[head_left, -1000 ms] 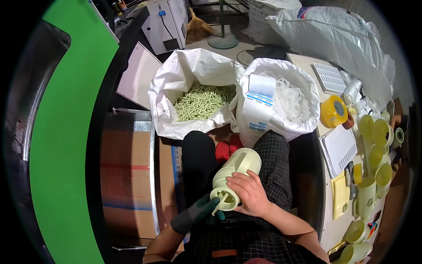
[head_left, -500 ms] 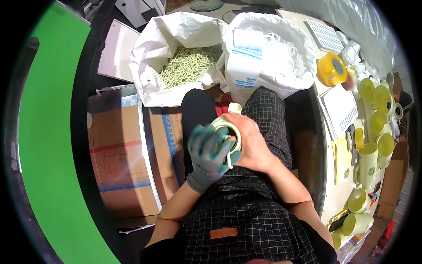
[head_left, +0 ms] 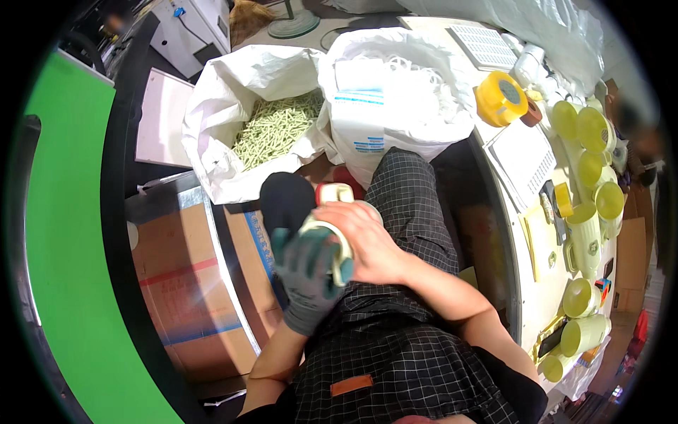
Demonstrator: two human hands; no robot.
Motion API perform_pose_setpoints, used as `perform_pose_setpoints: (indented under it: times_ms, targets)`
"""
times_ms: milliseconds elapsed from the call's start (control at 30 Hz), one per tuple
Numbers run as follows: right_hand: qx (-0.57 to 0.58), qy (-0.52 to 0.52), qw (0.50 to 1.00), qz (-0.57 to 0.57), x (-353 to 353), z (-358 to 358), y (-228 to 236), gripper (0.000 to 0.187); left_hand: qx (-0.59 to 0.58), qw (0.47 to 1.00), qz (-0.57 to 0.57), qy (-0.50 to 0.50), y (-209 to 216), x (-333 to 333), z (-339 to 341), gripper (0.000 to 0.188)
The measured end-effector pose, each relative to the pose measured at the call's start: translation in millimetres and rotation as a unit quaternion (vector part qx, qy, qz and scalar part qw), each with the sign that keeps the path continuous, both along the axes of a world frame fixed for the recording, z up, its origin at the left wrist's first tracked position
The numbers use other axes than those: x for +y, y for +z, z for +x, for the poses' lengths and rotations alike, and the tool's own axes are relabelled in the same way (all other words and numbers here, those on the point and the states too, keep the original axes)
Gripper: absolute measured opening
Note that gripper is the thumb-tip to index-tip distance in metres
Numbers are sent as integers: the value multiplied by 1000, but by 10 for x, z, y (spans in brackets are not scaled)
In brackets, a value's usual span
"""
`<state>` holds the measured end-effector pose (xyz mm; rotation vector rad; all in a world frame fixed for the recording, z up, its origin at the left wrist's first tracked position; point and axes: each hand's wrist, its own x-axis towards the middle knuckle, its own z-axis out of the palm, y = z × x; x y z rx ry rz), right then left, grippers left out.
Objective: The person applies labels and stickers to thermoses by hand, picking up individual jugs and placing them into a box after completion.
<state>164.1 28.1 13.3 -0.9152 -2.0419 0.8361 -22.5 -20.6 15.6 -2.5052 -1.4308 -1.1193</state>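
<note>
The person sits with a pale green plastic jug (head_left: pixel 332 237) over their lap, the gloved left hand (head_left: pixel 307 272) curled around its rim and the bare right hand (head_left: pixel 364 244) wrapped over its side, just below two white sacks (head_left: pixel 219 106) on the floor.
</note>
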Motion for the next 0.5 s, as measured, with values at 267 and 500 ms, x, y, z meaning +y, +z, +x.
perform_pose_setpoints:
  times_ms: [267, 500]
  targets:
    - [43, -78, 972, 218, 1145, -474, 335, 87, -51, 985, 119, 112, 258, 1064, -308, 116]
    - [-26, -265, 957, 118, 1324, 714, -24, 55, -160, 984, 72, 10, 145, 813, 67, 105]
